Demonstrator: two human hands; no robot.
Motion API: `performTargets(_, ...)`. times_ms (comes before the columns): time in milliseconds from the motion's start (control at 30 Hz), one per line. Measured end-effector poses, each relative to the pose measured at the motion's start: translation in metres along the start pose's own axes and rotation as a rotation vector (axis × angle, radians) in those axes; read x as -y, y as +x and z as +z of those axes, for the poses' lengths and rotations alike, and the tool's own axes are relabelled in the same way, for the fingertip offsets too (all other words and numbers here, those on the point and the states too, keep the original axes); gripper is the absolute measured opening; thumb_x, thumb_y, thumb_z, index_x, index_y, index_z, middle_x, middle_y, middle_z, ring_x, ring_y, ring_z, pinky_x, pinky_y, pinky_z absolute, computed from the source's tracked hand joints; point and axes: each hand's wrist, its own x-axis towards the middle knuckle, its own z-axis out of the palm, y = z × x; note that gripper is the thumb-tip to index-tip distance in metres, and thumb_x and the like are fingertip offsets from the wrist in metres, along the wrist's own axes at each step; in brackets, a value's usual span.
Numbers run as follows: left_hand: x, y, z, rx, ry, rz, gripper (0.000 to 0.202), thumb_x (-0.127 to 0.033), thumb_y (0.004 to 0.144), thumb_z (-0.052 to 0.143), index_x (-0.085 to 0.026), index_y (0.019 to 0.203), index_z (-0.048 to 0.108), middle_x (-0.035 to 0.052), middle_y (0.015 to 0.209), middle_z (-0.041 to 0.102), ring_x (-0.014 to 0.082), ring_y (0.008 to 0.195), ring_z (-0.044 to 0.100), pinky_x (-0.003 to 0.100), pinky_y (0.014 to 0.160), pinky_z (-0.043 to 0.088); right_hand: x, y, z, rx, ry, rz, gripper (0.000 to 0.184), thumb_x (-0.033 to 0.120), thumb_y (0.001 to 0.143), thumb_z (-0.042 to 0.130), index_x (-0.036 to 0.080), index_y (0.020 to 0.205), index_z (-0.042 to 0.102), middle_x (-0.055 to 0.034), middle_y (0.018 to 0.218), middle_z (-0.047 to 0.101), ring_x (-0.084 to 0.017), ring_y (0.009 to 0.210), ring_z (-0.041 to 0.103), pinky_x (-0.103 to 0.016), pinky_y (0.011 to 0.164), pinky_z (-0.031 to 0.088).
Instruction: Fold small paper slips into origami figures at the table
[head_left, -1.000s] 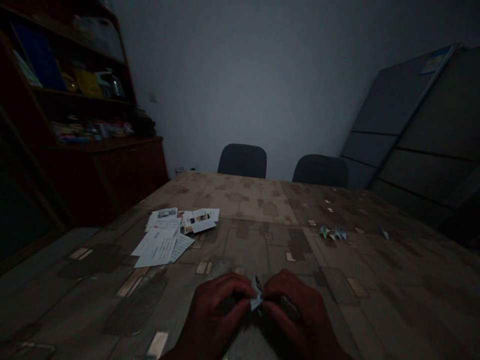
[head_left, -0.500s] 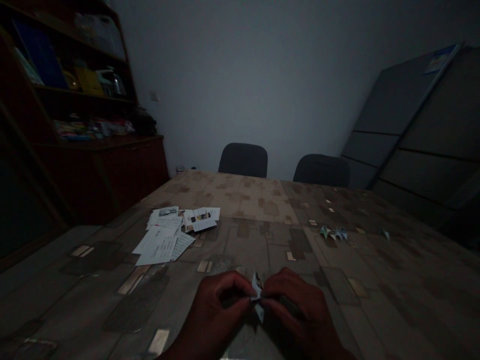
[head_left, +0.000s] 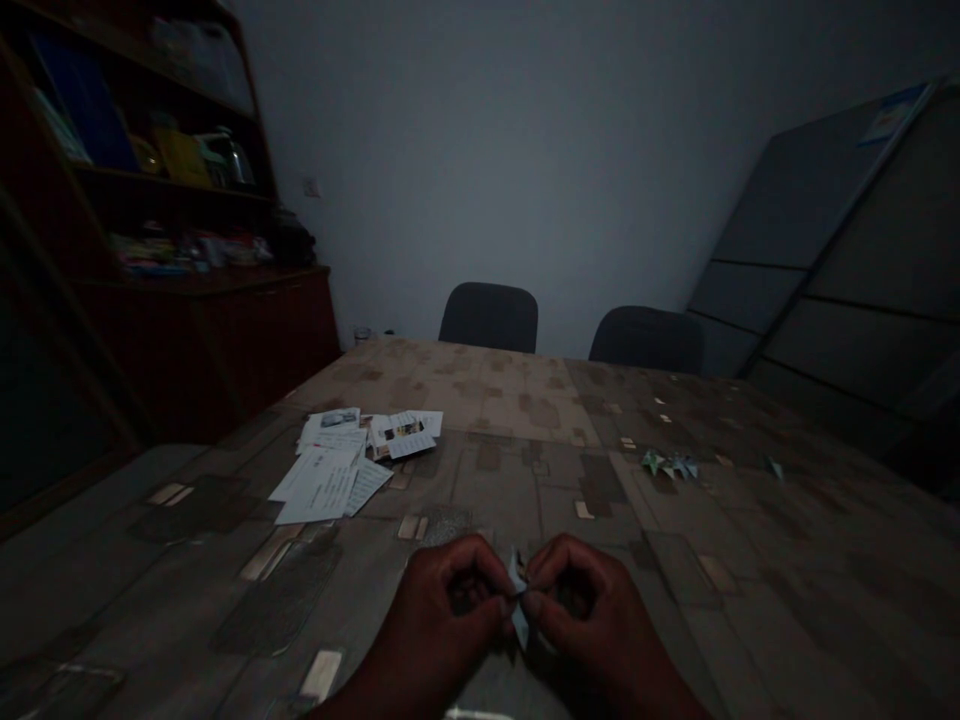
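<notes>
In the head view, a small origami figure (head_left: 519, 625) of pale printed paper is pinched between both hands just above the near part of the table. Its pointed ends stick out above and below the fingertips. My left hand (head_left: 450, 615) grips its left side with thumb and index finger, the other fingers curled. From the right, my right hand (head_left: 589, 610) holds it the same way, the two thumbs almost meeting. The middle of the paper is hidden by the fingertips, and the dim light blurs its folds.
A pile of printed paper sheets (head_left: 326, 480) lies on the patterned tablecloth (head_left: 495, 480) to the left. Several folded paper figures (head_left: 670, 465) stand at the right, with a single one (head_left: 775, 468) farther right. Two dark chairs (head_left: 489, 317) are behind the table.
My right hand's fingers have curled in more, and its thumb has come closer to the left thumb. Both hands still hold the origami figure. The view has shifted slightly.
</notes>
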Motion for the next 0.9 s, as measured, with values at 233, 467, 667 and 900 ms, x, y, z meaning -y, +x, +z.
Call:
performTargets(233, 0.006, 0.004, -0.001, 0.059, -0.137, -0.054, 0.011, -0.008, 0.066, 0.065, -0.017, 0.067, 0.058, -0.0053, 0.055, 0.061, 0.0104, 0.051, 0.056, 0.021, 0.051, 0.041, -0.007, 0.0, 0.001, -0.044, 0.024, 0.102, 0.012, 0.012, 0.066, 0.065, 0.019, 0.062, 0.056, 0.0016, 0.061, 0.059, -0.013, 0.057, 0.054, -0.021, 0.052, 0.042)
performTargets(467, 0.017, 0.015, -0.004, 0.139, -0.391, -0.193, 0.022, -0.016, 0.064, 0.062, -0.016, 0.086, 0.06, -0.0016, 0.056, 0.067, 0.0149, 0.047, 0.065, 0.023, 0.046, 0.046, -0.013, 0.003, -0.001, -0.093, 0.232, 0.191, 0.027, 0.021, 0.064, 0.077, 0.02, 0.066, 0.05, 0.0062, 0.058, 0.053, -0.009, 0.05, 0.045, -0.019, 0.049, 0.034)
performTargets(667, 0.019, 0.012, 0.003, 0.116, -0.258, -0.22, 0.02, -0.031, 0.065, 0.073, -0.015, 0.071, 0.063, -0.0008, 0.047, 0.064, 0.0131, 0.041, 0.06, 0.022, 0.045, 0.043, -0.013, 0.002, 0.0, -0.064, 0.273, 0.186, 0.032, 0.023, 0.065, 0.079, 0.02, 0.068, 0.048, 0.0068, 0.059, 0.053, -0.009, 0.052, 0.045, -0.02, 0.052, 0.034)
performTargets(900, 0.022, 0.01, 0.003, 0.06, -0.199, -0.21, 0.017, -0.029, 0.064, 0.071, -0.018, 0.065, 0.058, -0.0039, 0.042, 0.061, 0.0113, 0.038, 0.055, 0.021, 0.043, 0.039, -0.008, -0.001, 0.007, -0.107, 0.206, 0.188, 0.032, 0.026, 0.066, 0.078, 0.021, 0.067, 0.047, 0.0071, 0.058, 0.05, -0.009, 0.051, 0.043, -0.021, 0.052, 0.031)
